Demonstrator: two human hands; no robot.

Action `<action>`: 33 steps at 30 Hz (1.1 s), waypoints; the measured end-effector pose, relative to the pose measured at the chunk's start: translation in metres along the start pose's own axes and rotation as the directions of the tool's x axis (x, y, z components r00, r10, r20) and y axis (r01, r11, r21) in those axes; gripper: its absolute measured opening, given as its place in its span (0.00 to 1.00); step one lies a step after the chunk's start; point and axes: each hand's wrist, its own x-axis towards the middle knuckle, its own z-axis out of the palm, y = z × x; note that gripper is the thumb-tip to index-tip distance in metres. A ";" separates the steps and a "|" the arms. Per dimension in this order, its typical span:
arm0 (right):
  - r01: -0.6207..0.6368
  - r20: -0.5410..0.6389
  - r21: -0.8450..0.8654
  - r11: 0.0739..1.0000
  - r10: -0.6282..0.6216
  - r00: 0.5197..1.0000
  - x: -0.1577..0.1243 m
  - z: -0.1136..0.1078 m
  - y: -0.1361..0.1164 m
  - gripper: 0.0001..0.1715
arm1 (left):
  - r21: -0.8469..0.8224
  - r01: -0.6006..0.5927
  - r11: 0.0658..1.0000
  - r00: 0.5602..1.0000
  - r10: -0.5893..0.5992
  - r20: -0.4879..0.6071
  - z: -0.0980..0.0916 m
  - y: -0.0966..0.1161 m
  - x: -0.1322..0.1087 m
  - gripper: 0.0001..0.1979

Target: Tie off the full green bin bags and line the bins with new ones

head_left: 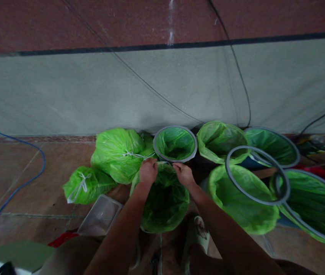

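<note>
Both my hands reach down to a green plastic bag (162, 202) lining a bin right in front of me. My left hand (148, 172) is closed, pinching the far rim of the bag. My right hand (183, 173) is closed on the same rim a little to the right. The bag's mouth is open between them and its inside looks dark. Just beyond my hands stands another bin (175, 144) with a grey ring over its green liner.
Two tied green bags (116, 152) (83, 185) lie at the left with a clear plastic box (101, 215) near them. Several more green-lined bins with grey rings (257, 175) crowd the right. A blue cable (21, 183) crosses the tiled floor; a grey wall stands behind.
</note>
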 end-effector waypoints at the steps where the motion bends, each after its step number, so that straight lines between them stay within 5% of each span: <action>1: -0.003 0.033 -0.013 1.000 0.003 0.999 0.000 0.002 0.000 0.16 | 0.022 -0.022 1.000 0.998 0.021 0.062 0.002 -0.006 0.003 0.15; 4: 0.004 0.089 -0.101 0.995 0.006 0.996 -0.005 0.007 0.001 0.17 | 0.071 -0.035 0.997 0.980 0.020 0.200 0.010 -0.021 0.006 0.16; 9: 0.075 0.173 -0.342 0.937 -0.016 0.985 -0.017 0.010 -0.004 0.17 | 0.115 0.018 0.993 0.976 -0.042 0.212 0.022 -0.024 0.000 0.17; 13: -0.003 0.169 -0.451 0.892 0.089 0.982 -0.022 0.011 -0.008 0.17 | 0.111 0.050 0.993 0.983 -0.069 0.170 0.016 -0.015 -0.004 0.22; 16: -0.032 0.057 -0.422 0.906 0.061 0.996 -0.024 0.010 -0.011 0.22 | 0.004 0.149 0.989 0.988 -0.149 0.036 -0.002 -0.018 -0.009 0.31; 19: 0.013 -0.109 -0.346 0.938 -0.054 0.993 -0.021 0.006 -0.022 0.22 | -0.187 0.368 0.911 0.917 -0.389 -0.093 -0.022 -0.034 -0.016 0.28; 21: 0.091 -0.125 -0.299 0.950 -0.134 0.983 -0.015 0.005 -0.036 0.19 | -0.252 0.472 0.845 0.861 -0.503 -0.073 -0.029 -0.047 -0.020 0.23; 27: 0.348 0.223 -0.292 0.891 -0.290 0.931 0.015 0.030 -0.084 0.15 | -0.241 0.480 0.843 0.874 -0.482 0.057 -0.013 -0.068 -0.027 0.20; 30: 0.362 0.341 -0.376 0.853 -0.236 0.910 0.022 0.046 -0.086 0.14 | -0.256 0.480 0.839 0.876 -0.472 0.099 0.001 -0.070 -0.032 0.19; 33: 0.372 0.388 -0.417 0.829 -0.208 0.898 0.023 0.052 -0.077 0.15 | -0.315 0.386 0.867 0.922 -0.371 0.109 0.013 -0.073 -0.041 0.16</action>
